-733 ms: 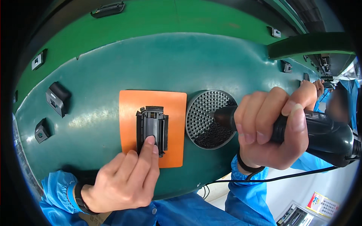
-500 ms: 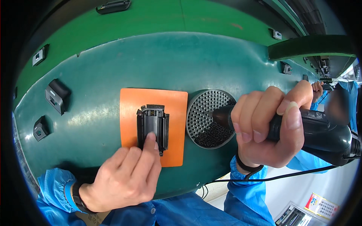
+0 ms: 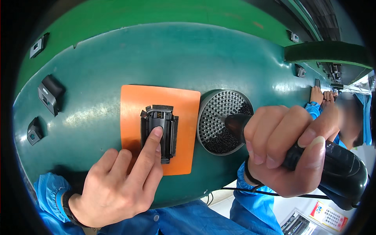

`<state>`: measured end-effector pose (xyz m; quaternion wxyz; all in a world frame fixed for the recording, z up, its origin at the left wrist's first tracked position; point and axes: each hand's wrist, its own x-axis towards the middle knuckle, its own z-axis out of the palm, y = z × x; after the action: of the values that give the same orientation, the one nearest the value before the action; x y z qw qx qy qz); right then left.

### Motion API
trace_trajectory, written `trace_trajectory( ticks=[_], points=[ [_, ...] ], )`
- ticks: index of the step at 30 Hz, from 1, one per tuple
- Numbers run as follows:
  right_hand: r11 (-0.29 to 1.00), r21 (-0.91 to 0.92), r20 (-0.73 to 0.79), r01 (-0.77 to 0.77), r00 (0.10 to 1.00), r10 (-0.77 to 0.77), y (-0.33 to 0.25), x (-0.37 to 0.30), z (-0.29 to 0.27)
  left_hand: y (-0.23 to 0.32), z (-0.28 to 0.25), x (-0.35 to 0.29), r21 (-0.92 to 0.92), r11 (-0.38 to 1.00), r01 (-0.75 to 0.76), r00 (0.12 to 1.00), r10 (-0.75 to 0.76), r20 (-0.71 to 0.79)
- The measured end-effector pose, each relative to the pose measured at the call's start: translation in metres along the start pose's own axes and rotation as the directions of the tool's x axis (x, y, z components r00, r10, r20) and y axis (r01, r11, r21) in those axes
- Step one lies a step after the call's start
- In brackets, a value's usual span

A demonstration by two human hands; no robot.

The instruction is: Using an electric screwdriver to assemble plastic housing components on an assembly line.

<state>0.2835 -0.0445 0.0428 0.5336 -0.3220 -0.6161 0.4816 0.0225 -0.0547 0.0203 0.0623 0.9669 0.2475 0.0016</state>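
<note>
My right hand (image 3: 288,147) is wrapped around a black corded electric screwdriver (image 3: 338,168). The tool's dark tapered nose (image 3: 236,126) points left, over a round grey tray (image 3: 200,131) with a perforated metal face and loose black screws (image 3: 223,141). Whether a screw sits on the bit cannot be seen. On an orange mat (image 3: 184,102) lies a black plastic housing (image 3: 166,150) with small gold contacts near its far end. My left hand (image 3: 117,188) rests its outstretched index fingertip on the housing's middle; its other fingers are bent and the hand is not gripping.
Two dark plastic housings (image 3: 50,96) (image 3: 34,131) stand on the green table at left. Beyond the table edge lies another part (image 3: 37,47). A dark green curved bar (image 3: 329,54) crosses at far right. Another person's hands (image 3: 322,96) work at right, near small parts (image 3: 300,71).
The screwdriver and my right hand have come nearer and lower, its rear end tilting down. My left index finger has straightened on the housing. The view has shifted slightly.
</note>
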Motion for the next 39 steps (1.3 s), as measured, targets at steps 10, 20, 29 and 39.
trace_trajectory(
  ticks=[10,20,29,39],
  points=[
    [0.992,-0.012,-0.228,0.129,0.965,-0.129,0.025,0.001,0.018,-0.001,0.001,-0.001,-0.022,1.000,-0.011,0.999,0.012,0.032],
    [0.989,0.048,-0.269,0.141,0.955,-0.123,-0.016,0.037,0.039,-0.004,0.005,-0.005,0.042,0.999,-0.035,0.998,0.038,-0.060],
    [0.994,0.084,-0.141,0.077,0.988,-0.064,0.008,0.039,0.062,-0.004,0.005,-0.001,0.066,0.998,-0.018,0.990,0.027,-0.141],
    [0.997,0.077,-0.077,0.018,0.997,-0.012,0.015,0.040,0.064,-0.002,0.007,-0.002,0.043,0.999,-0.002,0.989,0.009,-0.150]
  ],
)
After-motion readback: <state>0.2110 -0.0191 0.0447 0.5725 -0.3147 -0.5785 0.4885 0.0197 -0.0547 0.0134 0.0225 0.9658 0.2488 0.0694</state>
